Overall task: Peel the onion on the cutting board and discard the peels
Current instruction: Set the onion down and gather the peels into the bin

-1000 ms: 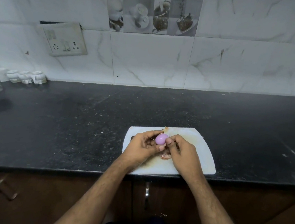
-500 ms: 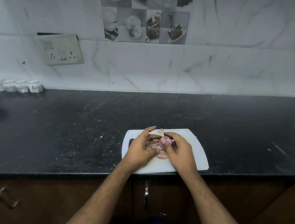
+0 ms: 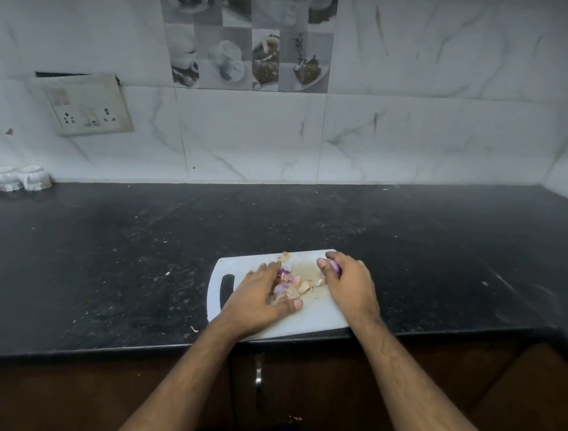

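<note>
The right hand (image 3: 348,285) grips the peeled purple onion (image 3: 334,266) at the far right corner of the white board (image 3: 315,314), fingers (image 3: 322,262) curled round it so only a sliver of purple shows. The left hand (image 3: 259,298) lies over the peels (image 3: 287,283) heaped mid-board, fingers and thumb closing loosely round the pile, touching it. A few pale scraps lie between the two hands, and one more sits at the board's far edge.

The board rests on the black counter (image 3: 103,252), its near edge reaching the counter's front lip and overhanging a little. Its handle slot (image 3: 226,287) is just left of the left hand. Loose flecks of skin dot the counter left of the board.

Three small white pots (image 3: 10,178) stand at the far left against the wall, well apart from the board. A socket plate (image 3: 84,106) hangs tilted on the marble wall above them, and a tile with cups (image 3: 248,46) is higher up, centre.

The counter is open behind and to both sides of the board; on the right the wall turns a corner and closes the far end. Below the lip are brown cabinet doors with a metal handle (image 3: 258,371) under the board.
</note>
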Tool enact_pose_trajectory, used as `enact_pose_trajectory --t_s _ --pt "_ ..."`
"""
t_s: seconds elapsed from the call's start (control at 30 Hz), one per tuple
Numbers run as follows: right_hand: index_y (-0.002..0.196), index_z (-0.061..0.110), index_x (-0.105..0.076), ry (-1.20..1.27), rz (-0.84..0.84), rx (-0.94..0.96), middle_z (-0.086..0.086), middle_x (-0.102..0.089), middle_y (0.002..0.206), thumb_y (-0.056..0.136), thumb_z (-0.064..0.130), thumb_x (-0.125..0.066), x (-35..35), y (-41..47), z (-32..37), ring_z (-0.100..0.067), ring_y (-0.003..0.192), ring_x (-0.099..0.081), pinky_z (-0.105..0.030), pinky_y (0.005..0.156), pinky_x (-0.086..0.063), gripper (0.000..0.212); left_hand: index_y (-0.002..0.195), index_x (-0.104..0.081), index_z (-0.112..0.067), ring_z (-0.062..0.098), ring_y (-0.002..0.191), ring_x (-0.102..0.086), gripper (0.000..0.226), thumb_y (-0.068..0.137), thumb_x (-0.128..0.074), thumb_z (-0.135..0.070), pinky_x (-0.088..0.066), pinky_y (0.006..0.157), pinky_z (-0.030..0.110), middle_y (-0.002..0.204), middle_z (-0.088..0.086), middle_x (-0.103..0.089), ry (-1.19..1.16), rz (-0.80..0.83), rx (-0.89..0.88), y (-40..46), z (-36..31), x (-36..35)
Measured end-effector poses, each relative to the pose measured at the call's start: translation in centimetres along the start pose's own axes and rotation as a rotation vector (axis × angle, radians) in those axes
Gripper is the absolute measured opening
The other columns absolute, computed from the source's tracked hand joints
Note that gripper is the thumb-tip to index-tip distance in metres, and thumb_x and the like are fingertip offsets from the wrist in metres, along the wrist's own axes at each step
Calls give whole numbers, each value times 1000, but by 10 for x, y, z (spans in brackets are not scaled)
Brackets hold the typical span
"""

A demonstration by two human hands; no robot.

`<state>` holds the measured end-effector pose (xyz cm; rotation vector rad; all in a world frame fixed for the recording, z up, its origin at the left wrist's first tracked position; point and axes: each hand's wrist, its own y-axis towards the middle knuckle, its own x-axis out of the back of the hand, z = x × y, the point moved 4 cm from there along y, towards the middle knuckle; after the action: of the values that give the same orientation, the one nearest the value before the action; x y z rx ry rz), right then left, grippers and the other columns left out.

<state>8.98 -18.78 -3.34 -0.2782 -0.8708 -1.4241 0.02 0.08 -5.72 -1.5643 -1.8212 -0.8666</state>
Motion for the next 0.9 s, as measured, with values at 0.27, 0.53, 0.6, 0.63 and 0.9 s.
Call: enact_pose_trajectory --t_s 0.27,0.53,0.6,0.63,0.9 --pt "137 22 -62 -19 85 9 1 -74 119 104 48 -50 -5 1 -1 -16 110 -68 -39 93 -57 43 160 -32 -32 11 131 -53 89 86 -72 -58 -44 112 38 146 -14 -55 -106 -4 16 0 1 2" --pt "141 9 -59 -66 -136 191 -7 -57 145 109 44 -32 8 -9 14 -22 134 -49 -45 108 -46 55 158 -41 -27 -4 125 -53 56 107 -52 -48 -36 99 9 150 -12 -53 -339 -141 46 -6 1 12" --pt "136 8 -63 -170 -180 358 -9 -56 143 108 35 -42 9 -20 25 -23 129 -51 -44 105 -47 43 149 -49 -35 -10 117 -55 50 107 -39 -60 -35 94 6 140 -20 -57 -427 -205 101 -10 3 16" --pt "132 8 -65 -243 -164 462 -10 -57 142 107 32 -45 6 -28 32 -25 127 -54 -44 104 -48 40 140 -54 -42 -15 112 -58 45 106 -34 -63 -38 95 7 130 -25 -60 -484 -225 122 -11 4 17" --pt "161 15 -26 -226 235 344 -2 -47 152 104 57 -36 -44 -48 50 -21 133 -49 -37 104 -44 71 154 -44 -11 20 125 -65 91 90 -29 -74 -52 110 40 143 10 -61 -892 -334 185 -13 5 23"
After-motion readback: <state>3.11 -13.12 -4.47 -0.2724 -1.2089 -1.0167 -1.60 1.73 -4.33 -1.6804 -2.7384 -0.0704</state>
